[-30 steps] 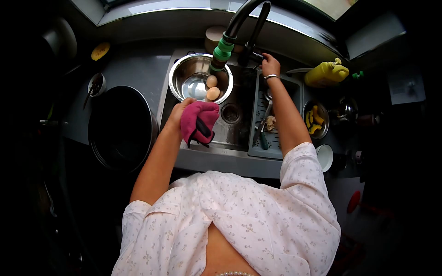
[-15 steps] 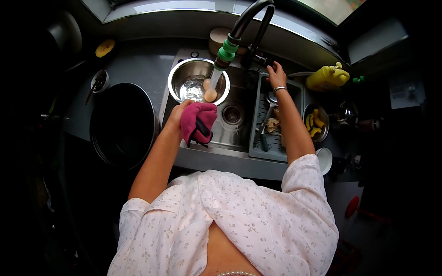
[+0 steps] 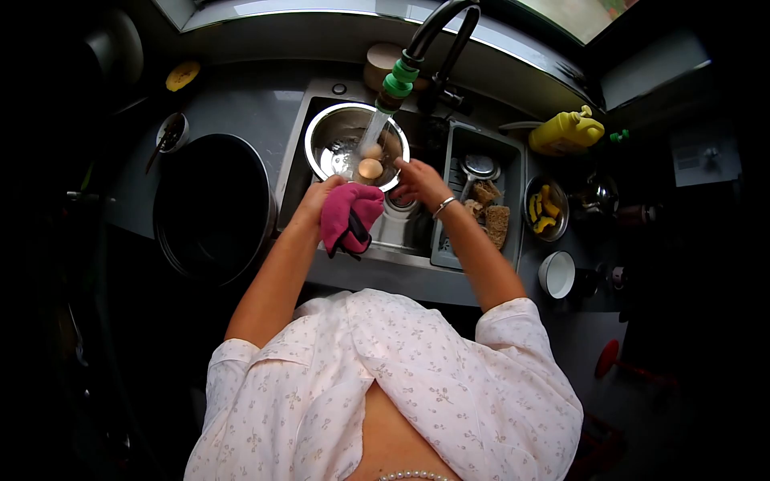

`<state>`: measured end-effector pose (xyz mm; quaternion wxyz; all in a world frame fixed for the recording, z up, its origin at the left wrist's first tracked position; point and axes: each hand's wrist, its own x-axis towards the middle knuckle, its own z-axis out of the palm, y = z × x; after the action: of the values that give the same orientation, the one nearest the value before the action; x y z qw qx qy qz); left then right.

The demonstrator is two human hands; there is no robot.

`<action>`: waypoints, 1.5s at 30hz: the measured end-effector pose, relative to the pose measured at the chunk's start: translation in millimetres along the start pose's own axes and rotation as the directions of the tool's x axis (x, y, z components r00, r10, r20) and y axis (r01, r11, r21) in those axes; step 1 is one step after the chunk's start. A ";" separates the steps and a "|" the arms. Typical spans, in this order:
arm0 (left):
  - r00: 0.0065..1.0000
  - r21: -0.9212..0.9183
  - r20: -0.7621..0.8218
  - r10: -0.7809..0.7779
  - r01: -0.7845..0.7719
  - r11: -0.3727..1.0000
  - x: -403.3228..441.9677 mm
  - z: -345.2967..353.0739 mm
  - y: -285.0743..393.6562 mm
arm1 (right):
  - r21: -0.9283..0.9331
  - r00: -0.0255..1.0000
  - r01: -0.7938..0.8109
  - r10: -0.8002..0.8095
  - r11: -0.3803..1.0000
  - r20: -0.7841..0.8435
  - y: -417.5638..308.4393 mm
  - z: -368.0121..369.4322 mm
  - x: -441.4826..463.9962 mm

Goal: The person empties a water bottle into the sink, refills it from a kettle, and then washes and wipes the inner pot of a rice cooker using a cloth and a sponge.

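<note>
My left hand (image 3: 321,195) is closed on a pink cloth with black trim (image 3: 353,212), at the near rim of a steel bowl (image 3: 314,152). The fingertips are partly hidden, so whether they also grip the rim is unclear. Two brown eggs, the nearer egg (image 3: 370,168) the plainer to see, lie in the bowl under water running from the faucet (image 3: 399,78) with green fittings. My right hand (image 3: 420,184), a bracelet at its wrist, hovers at the bowl's right rim with fingers apart and nothing in them.
The bowl stands in the sink (image 3: 405,232). A grey drain tray (image 3: 449,160) at right holds a ladle and sponge-like pieces. Further right are a yellow jug (image 3: 566,133), a dish of yellow slices (image 3: 545,212) and a white bowl (image 3: 557,274). A big black pot (image 3: 212,208) stands left.
My right hand has come from the faucet handle down and left to the bowl's right side. The bowl appears slightly further right in view. Water runs in both frames.
</note>
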<state>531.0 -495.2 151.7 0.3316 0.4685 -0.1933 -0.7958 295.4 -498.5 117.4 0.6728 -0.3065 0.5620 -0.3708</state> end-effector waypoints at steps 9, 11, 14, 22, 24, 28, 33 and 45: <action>0.996 0.090 -0.065 0.057 -0.051 0.995 -7.9 -8.6 -3.4 | -0.044 0.997 -0.018 0.022 0.999 0.080 -5.5 15.9 -1.5; 0.998 0.030 -0.045 0.044 -0.043 0.999 -10.0 -4.3 -1.5 | -0.074 0.987 0.134 -0.140 0.988 -0.074 -4.7 2.6 8.6; 0.987 -0.159 0.158 -0.032 0.057 0.986 -36.3 17.6 15.2 | -0.146 0.857 0.374 -0.402 0.916 -0.324 -5.7 -46.3 39.8; 0.990 -0.164 0.121 -0.067 0.086 0.983 -1.2 -6.2 -1.4 | -0.609 0.532 0.182 -0.598 0.772 -0.599 -45.5 -135.6 103.7; 0.990 -0.163 0.122 -0.064 0.083 0.983 0.7 -8.8 -1.7 | -0.441 0.692 0.180 -0.432 0.879 -0.578 -48.1 -132.7 119.2; 0.984 -0.190 0.162 -0.074 0.105 0.976 0.0 -7.4 -0.5 | -0.547 0.691 0.262 -0.550 0.795 -0.469 -50.7 -103.0 109.3; 0.969 -0.250 0.229 -0.092 0.150 0.957 0.9 -0.7 0.6 | -0.806 0.680 0.231 -0.683 0.545 -0.267 -57.9 -58.3 54.4; 0.966 -0.427 0.249 -0.064 0.169 0.888 -26.9 -12.0 -27.5 | -0.206 0.996 -0.058 0.044 0.977 -0.073 -18.5 29.7 50.7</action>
<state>541.2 -456.7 145.5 0.3569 0.2965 -0.0145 -0.8857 326.4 -551.3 111.3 0.6268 -0.3478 0.6281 -0.3027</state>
